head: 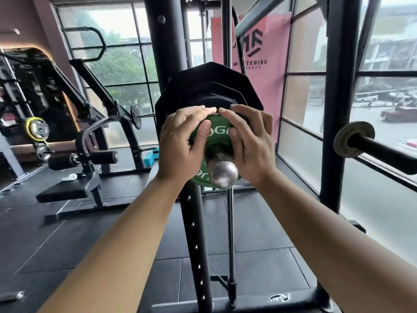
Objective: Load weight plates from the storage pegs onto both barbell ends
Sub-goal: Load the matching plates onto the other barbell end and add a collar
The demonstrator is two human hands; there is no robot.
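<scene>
A person's left hand (180, 141) and right hand (250, 141) grasp a small round green rubber weight plate with white lettering (217, 130). The fingers curl over its top rim and the thumbs press on its face. The plate hangs on a silver metal shaft with a rounded end (223, 175) that points towards the viewer. It sits just in front of larger black many-sided plates (203, 86) on the same shaft. Whether this shaft is a storage peg or a barbell end cannot be told.

To do this step well, the plate probably needs to stay square to the shaft and travel straight along it. Both hands should share the load evenly, and fingertips should stay out of the gap behind.
</scene>
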